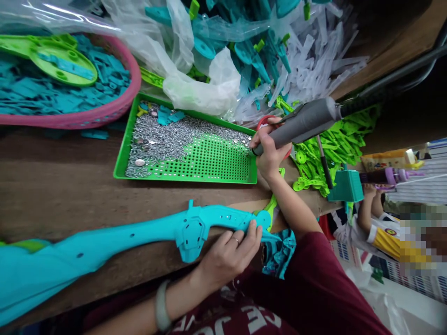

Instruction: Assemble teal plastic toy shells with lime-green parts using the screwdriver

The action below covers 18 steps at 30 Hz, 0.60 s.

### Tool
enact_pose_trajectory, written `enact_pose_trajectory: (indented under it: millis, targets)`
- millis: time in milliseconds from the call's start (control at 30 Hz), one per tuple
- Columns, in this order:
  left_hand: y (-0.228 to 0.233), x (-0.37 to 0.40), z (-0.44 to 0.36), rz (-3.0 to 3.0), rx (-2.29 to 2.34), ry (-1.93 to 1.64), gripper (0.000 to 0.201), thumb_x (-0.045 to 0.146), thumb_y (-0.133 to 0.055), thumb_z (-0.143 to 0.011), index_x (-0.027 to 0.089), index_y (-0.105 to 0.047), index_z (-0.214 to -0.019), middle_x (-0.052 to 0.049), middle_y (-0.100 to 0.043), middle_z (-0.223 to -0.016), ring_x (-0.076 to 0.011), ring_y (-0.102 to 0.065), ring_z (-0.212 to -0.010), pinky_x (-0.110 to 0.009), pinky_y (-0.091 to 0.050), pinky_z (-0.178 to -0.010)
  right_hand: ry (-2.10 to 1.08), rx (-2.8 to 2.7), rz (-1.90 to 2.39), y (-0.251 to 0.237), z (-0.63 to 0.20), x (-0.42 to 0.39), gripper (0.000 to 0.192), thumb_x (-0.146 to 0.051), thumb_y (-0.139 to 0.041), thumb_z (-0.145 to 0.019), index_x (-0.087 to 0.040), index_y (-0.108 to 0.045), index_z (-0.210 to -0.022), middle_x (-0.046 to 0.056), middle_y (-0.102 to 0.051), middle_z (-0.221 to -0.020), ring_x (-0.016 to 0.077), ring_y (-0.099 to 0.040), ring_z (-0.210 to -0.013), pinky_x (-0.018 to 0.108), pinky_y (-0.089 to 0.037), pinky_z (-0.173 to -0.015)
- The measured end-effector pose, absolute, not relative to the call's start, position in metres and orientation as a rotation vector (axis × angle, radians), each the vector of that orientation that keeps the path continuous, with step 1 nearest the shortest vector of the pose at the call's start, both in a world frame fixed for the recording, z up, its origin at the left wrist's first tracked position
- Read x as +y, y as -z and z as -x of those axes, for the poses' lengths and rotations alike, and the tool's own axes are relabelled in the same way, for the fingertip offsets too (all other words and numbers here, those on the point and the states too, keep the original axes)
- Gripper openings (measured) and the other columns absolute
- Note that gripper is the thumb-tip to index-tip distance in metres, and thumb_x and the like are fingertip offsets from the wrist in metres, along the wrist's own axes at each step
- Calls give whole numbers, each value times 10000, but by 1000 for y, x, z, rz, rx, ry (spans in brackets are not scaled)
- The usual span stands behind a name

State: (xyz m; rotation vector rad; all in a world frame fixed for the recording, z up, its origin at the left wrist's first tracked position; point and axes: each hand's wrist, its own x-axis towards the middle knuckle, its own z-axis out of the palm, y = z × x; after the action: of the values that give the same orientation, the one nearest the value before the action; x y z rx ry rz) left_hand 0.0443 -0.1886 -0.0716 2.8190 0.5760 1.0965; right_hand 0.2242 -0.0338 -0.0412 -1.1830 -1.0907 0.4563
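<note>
Blue part (150, 230) lies lengthwise on table (80, 181), in front of green tray (209, 180). Left hand (232, 253) is at its right end, fingers close together on it; can't tell if they clamp or just rest. Right hand (270, 151) has fingers clamped around grey driver (303, 123) at tray's right end, off the part. Progress: work looks partway; part looks shaped up, but dark holes show along it, and whether any screws are in can't be told. Lots of screws (164, 139) left in tray, more pieces in pink basket (135, 74).
</note>
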Motion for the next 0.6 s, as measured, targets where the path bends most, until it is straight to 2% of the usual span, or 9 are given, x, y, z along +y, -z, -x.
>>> enact_pose_trajectory:
  millis: [233, 367, 467, 600]
  targets:
    - [72, -193, -45, -2831, 579, -1076, 344, 64, -441, -963, 69, -691, -1199, -130, -730, -1209, -160, -638, -773, -324, -432, -649, -455, -1038, 1246, 49, -225, -30, 404, -515, -682, -763, -251, -496, -1007, -99, -491, -597, 110, -552, -467, 269, -480, -526]
    - [76, -192, -45, -2816, 544, -1130, 348, 61, -426, -965, 63, -679, -1204, -148, -741, -1172, -155, -654, -773, -309, -451, -648, -415, -1030, 1211, 34, -222, -36, 370, -477, -674, -785, -246, -518, -1028, -92, -491, -609, 102, -553, -475, 262, -493, -536]
    - [76, -190, -45, -2838, 505, -1155, 332, 58, -458, -947, 58, -679, -1195, -156, -740, -1172, -154, -651, -745, -309, -464, -632, -386, -1038, 1152, 2, -219, -70, 297, -402, -632, -836, -273, -517, -1078, -89, -466, -616, 95, -523, -465, 248, -475, -500]
    - [75, -188, -46, -2852, 475, -1178, 323, 34, -489, -917, 42, -685, -1173, -164, -743, -1168, -161, -628, -717, -324, -473, -632, -496, -1158, 1082, -26, -216, -146, 286, -341, -621, -857, -326, -520, -1124, -102, -419, -567, 94, -421, -383, 229, -379, -369]
